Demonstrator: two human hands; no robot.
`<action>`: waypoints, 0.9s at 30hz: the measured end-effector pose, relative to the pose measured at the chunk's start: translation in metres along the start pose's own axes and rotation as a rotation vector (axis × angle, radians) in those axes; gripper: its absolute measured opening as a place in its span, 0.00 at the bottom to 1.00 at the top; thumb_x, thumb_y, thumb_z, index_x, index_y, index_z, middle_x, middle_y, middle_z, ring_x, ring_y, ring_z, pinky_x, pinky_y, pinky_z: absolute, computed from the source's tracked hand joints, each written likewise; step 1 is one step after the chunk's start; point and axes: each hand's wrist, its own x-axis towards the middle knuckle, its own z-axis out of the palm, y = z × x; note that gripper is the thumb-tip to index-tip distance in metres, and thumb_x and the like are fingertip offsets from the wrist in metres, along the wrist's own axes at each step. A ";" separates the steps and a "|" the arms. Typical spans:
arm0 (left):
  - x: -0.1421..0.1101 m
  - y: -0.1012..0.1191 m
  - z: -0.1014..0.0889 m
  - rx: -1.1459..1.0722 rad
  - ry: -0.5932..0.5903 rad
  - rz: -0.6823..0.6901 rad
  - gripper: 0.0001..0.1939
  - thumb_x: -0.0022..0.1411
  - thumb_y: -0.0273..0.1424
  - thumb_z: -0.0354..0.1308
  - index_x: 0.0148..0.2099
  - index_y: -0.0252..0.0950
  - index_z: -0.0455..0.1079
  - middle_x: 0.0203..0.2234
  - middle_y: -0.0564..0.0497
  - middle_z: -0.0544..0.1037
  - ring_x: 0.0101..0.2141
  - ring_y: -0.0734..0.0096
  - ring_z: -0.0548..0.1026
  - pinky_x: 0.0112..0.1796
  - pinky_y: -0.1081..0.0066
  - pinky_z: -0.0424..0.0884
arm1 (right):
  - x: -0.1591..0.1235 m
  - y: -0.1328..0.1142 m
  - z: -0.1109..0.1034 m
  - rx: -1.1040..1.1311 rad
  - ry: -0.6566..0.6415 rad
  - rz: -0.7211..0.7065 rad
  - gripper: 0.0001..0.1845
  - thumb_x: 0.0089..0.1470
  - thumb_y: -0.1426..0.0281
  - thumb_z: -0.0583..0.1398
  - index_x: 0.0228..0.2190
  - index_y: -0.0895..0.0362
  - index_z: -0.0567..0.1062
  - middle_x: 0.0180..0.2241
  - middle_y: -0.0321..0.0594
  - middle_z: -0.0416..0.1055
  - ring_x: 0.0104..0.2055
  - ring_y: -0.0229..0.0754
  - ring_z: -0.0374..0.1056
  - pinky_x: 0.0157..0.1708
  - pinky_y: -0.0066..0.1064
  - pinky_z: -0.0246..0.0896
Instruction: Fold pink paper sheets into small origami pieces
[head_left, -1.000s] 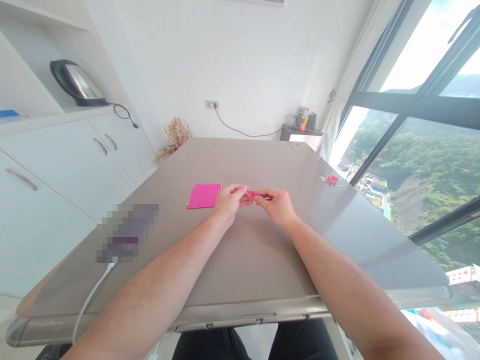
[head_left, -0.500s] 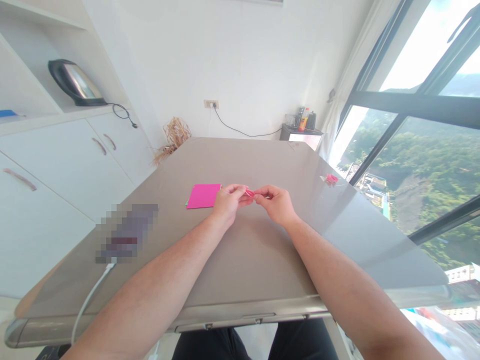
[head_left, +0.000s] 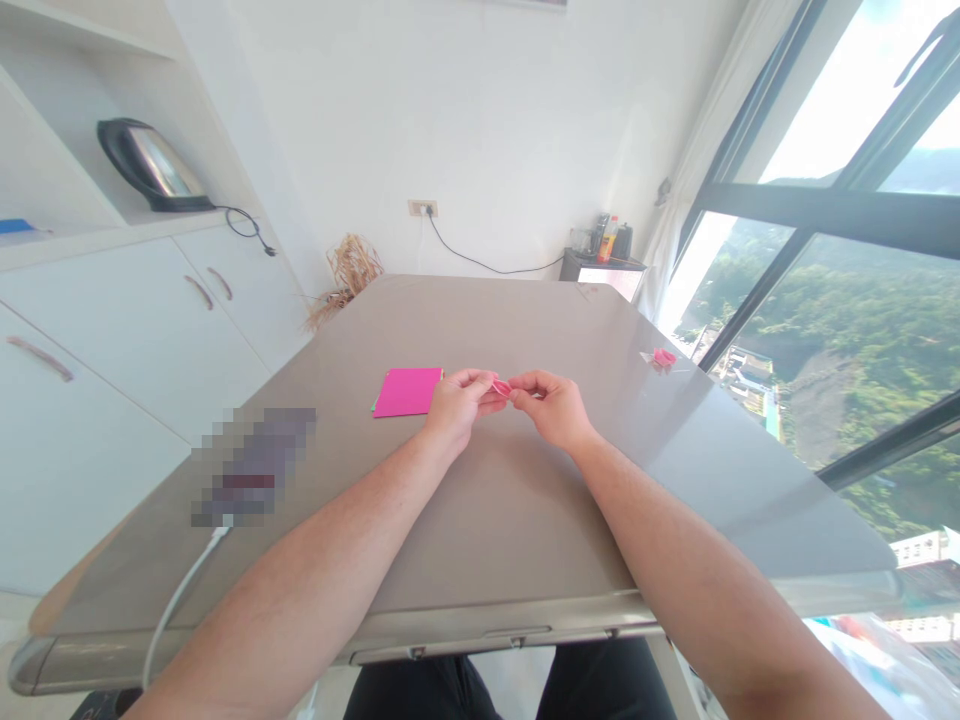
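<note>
Between my two hands is a small piece of folded pink paper, pinched from both sides above the table. My left hand grips its left end, thumb on top and fingers beneath. The fingertips of my right hand close on its right end. Much of the paper is hidden by the fingers, so its full shape cannot be made out. Just left of my left hand lies a stack of coloured paper, a bright pink sheet on top and a green edge showing below.
On the grey table, a small pink item lies at the right beside the window. A blurred-out dark object with a white cable is at the left. A kettle stands on the shelf.
Almost nothing differs. Both hands keep the same pinch on the pink paper, with only a very slight shift at the fingertips.
</note>
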 end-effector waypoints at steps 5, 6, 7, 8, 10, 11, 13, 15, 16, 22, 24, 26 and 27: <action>0.001 0.000 -0.002 0.009 -0.041 -0.004 0.11 0.57 0.34 0.65 0.39 0.31 0.76 0.31 0.44 0.82 0.34 0.63 0.81 0.45 0.58 0.77 | 0.000 0.002 0.000 0.000 0.002 0.013 0.09 0.52 0.63 0.65 0.35 0.52 0.82 0.35 0.38 0.81 0.37 0.42 0.75 0.41 0.36 0.68; 0.001 -0.001 -0.003 0.015 -0.054 -0.005 0.12 0.56 0.35 0.66 0.40 0.31 0.76 0.32 0.44 0.82 0.35 0.62 0.81 0.45 0.58 0.77 | 0.000 0.002 0.000 0.006 0.004 0.017 0.09 0.51 0.62 0.66 0.35 0.52 0.82 0.36 0.38 0.81 0.37 0.42 0.75 0.41 0.36 0.68; 0.001 -0.001 -0.003 0.022 -0.068 -0.005 0.14 0.56 0.36 0.66 0.41 0.31 0.76 0.33 0.44 0.82 0.36 0.62 0.81 0.45 0.58 0.77 | 0.000 0.002 0.000 0.014 0.006 0.020 0.10 0.51 0.62 0.66 0.35 0.52 0.81 0.36 0.38 0.81 0.37 0.42 0.74 0.41 0.36 0.68; 0.002 -0.002 -0.004 0.028 -0.082 -0.002 0.15 0.56 0.36 0.66 0.41 0.31 0.77 0.34 0.43 0.82 0.37 0.61 0.81 0.46 0.58 0.77 | 0.000 0.002 0.000 0.022 0.010 0.022 0.10 0.51 0.62 0.66 0.35 0.53 0.81 0.36 0.38 0.81 0.36 0.41 0.74 0.40 0.36 0.68; 0.003 -0.003 -0.005 0.032 -0.104 0.007 0.16 0.55 0.38 0.67 0.42 0.31 0.77 0.35 0.43 0.82 0.38 0.60 0.81 0.46 0.57 0.77 | -0.001 0.002 0.000 0.038 0.016 0.023 0.10 0.51 0.61 0.66 0.35 0.53 0.81 0.36 0.38 0.80 0.36 0.41 0.74 0.39 0.35 0.68; 0.003 -0.003 -0.006 0.031 -0.114 0.010 0.17 0.55 0.38 0.67 0.43 0.31 0.77 0.35 0.43 0.82 0.38 0.60 0.81 0.47 0.57 0.76 | -0.001 0.003 0.000 0.043 0.018 0.022 0.10 0.51 0.62 0.66 0.34 0.53 0.81 0.35 0.38 0.80 0.36 0.41 0.74 0.39 0.35 0.67; 0.003 -0.003 -0.006 0.029 -0.129 0.010 0.18 0.54 0.39 0.68 0.43 0.32 0.78 0.35 0.43 0.82 0.39 0.59 0.81 0.48 0.56 0.76 | -0.002 0.003 0.000 0.043 0.018 0.020 0.09 0.51 0.62 0.65 0.33 0.52 0.81 0.34 0.37 0.80 0.36 0.41 0.74 0.39 0.35 0.67; 0.001 -0.002 -0.006 0.039 -0.146 0.014 0.16 0.53 0.38 0.68 0.40 0.32 0.79 0.39 0.42 0.82 0.41 0.59 0.80 0.49 0.56 0.75 | -0.002 0.003 -0.001 0.035 0.021 0.022 0.07 0.51 0.64 0.64 0.33 0.52 0.82 0.33 0.36 0.80 0.36 0.41 0.74 0.39 0.35 0.67; 0.001 -0.002 -0.006 0.047 -0.155 0.019 0.14 0.53 0.37 0.69 0.38 0.32 0.80 0.42 0.41 0.82 0.42 0.58 0.80 0.50 0.56 0.75 | -0.002 0.003 -0.001 0.031 0.024 0.022 0.07 0.51 0.64 0.64 0.32 0.52 0.82 0.33 0.36 0.80 0.36 0.41 0.74 0.39 0.35 0.67; 0.000 -0.001 -0.006 0.050 -0.151 0.037 0.15 0.48 0.34 0.71 0.39 0.34 0.81 0.50 0.41 0.78 0.47 0.56 0.78 0.50 0.55 0.74 | -0.002 0.001 0.000 0.021 0.046 -0.007 0.08 0.51 0.65 0.64 0.34 0.52 0.81 0.34 0.36 0.80 0.37 0.42 0.75 0.40 0.35 0.69; 0.003 -0.002 -0.008 0.035 -0.142 0.053 0.13 0.50 0.34 0.70 0.38 0.33 0.81 0.48 0.41 0.79 0.46 0.56 0.78 0.50 0.55 0.74 | -0.003 0.001 0.001 0.010 0.063 -0.027 0.09 0.50 0.65 0.65 0.36 0.51 0.81 0.37 0.37 0.80 0.37 0.41 0.75 0.40 0.35 0.70; 0.006 -0.003 -0.011 0.017 -0.127 0.069 0.12 0.51 0.35 0.68 0.37 0.33 0.80 0.45 0.42 0.80 0.46 0.57 0.78 0.50 0.56 0.74 | -0.004 0.001 0.002 -0.036 0.087 -0.061 0.09 0.49 0.64 0.66 0.35 0.51 0.79 0.37 0.36 0.80 0.36 0.41 0.74 0.39 0.35 0.70; 0.007 -0.004 -0.012 0.009 -0.114 0.072 0.12 0.52 0.35 0.68 0.37 0.33 0.80 0.44 0.42 0.81 0.46 0.57 0.77 0.49 0.56 0.74 | -0.005 0.001 0.002 -0.072 0.100 -0.091 0.09 0.48 0.65 0.66 0.34 0.52 0.79 0.36 0.36 0.79 0.35 0.40 0.74 0.39 0.34 0.70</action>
